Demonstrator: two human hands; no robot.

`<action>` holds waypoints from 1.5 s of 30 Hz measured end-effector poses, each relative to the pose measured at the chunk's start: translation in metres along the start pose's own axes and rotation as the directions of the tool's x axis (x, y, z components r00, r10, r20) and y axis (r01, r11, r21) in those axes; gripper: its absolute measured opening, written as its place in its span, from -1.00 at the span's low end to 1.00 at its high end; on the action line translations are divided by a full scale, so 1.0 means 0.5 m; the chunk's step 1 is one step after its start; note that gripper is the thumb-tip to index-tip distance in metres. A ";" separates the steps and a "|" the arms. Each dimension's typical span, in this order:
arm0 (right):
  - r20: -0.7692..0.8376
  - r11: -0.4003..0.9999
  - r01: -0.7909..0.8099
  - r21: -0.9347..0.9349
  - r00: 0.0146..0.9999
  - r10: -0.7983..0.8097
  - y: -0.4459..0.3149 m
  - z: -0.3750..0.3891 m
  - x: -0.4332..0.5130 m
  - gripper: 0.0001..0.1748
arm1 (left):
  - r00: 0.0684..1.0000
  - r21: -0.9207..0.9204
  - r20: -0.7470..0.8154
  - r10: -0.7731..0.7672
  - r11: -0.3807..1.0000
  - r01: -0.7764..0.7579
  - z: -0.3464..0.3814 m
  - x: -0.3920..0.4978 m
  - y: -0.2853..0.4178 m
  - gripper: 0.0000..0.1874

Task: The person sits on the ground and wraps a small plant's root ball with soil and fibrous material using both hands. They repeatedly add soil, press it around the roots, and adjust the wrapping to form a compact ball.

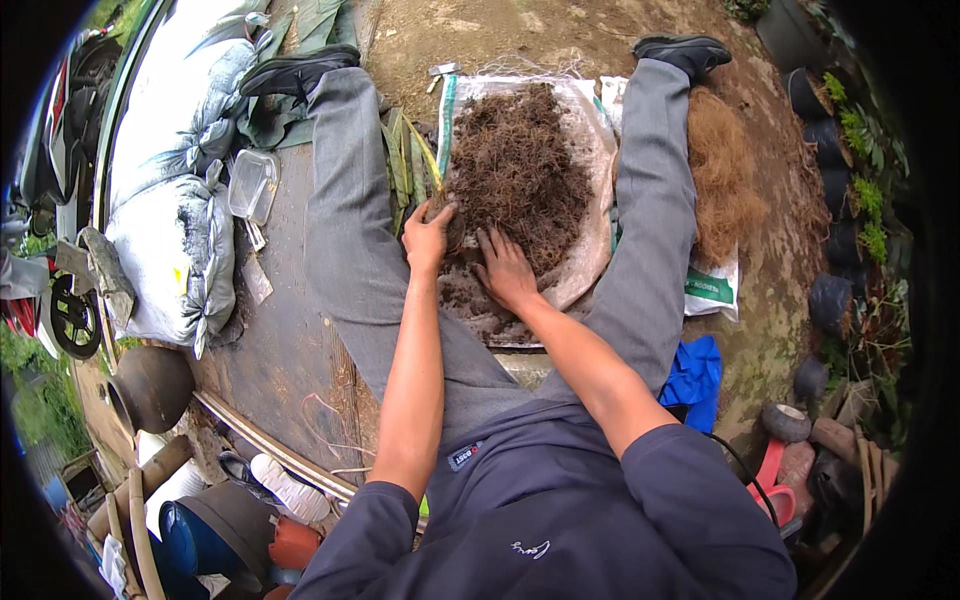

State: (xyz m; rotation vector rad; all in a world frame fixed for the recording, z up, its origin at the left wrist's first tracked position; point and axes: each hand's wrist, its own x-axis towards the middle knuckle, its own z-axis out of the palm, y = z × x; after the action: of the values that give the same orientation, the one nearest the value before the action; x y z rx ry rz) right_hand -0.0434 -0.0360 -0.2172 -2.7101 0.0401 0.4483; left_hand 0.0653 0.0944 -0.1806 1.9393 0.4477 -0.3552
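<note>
Between my outstretched legs, a heap of dark brown fibrous soil (pixel 525 172) lies on a white woven sack (pixel 596 187) with green stripes. My left hand (pixel 426 234) grips a dark root ball (pixel 454 225) at the heap's left edge; a yellow-green leaf (pixel 426 156) rises from just above it. My right hand (pixel 507 268) rests palm down on the near edge of the soil, fingers apart, with dirt on them. Several long green leaves (pixel 399 161) lie beside the sack, next to my left leg.
Brown coir fibre (pixel 721 172) lies on another sack beyond my right leg, near a blue cloth (pixel 694 379). Filled white sacks (pixel 180 247), a clear plastic container (pixel 253 186) and a dark round pot (pixel 154 386) stand left. Black plant bags (pixel 829 304) line the right side.
</note>
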 end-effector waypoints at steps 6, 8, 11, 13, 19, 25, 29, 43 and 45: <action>-0.164 0.943 0.256 0.211 0.961 -0.224 -0.006 -0.027 0.139 -0.07 | 0.996 0.093 -0.089 -0.024 0.995 0.032 -0.024 -0.009 -0.005 -0.32; -0.209 0.924 0.339 0.176 0.931 -0.301 -0.003 -0.014 0.182 -0.14 | 0.992 0.054 -0.127 -0.029 0.998 0.036 -0.034 -0.010 -0.008 -0.32; -0.082 0.909 0.408 0.085 0.912 -0.402 0.019 -0.001 0.172 -0.26 | 0.982 0.045 -0.183 -0.048 0.997 0.057 -0.043 -0.011 -0.007 -0.33; 0.093 0.899 0.438 -0.008 0.895 -0.436 0.049 -0.009 0.122 -0.30 | 0.980 -0.026 -0.135 -0.147 0.989 0.145 -0.046 -0.009 -0.005 -0.36; 0.083 0.975 0.210 0.067 0.973 -0.215 0.067 -0.047 -0.011 -0.16 | 0.993 0.070 0.003 -0.119 0.991 0.118 -0.023 0.011 -0.030 -0.38; 0.062 0.929 0.368 0.046 0.927 -0.371 0.067 -0.038 0.055 -0.19 | 0.962 -0.008 0.219 -0.162 0.986 0.168 -0.008 0.040 -0.076 -0.33; 0.125 0.810 0.586 0.010 0.803 -0.583 0.096 -0.050 0.022 -0.16 | 0.958 0.051 0.264 -0.112 0.993 0.102 -0.003 0.026 -0.068 -0.33; 0.137 0.681 0.699 -0.219 0.713 -0.688 0.061 0.001 0.002 -0.54 | 0.976 0.172 0.194 -0.098 0.983 0.064 -0.010 -0.017 -0.022 -0.40; 0.199 0.668 0.720 -0.188 0.694 -0.691 0.068 0.002 -0.002 -0.56 | 0.970 0.226 0.191 -0.153 0.968 0.108 -0.020 -0.018 -0.025 -0.43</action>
State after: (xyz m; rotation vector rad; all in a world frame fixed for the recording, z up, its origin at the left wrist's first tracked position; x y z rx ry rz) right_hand -0.0478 -0.0670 -0.2308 -2.6420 -1.1476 0.3674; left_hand 0.0519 0.1069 -0.1830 2.0579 0.4156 -0.7100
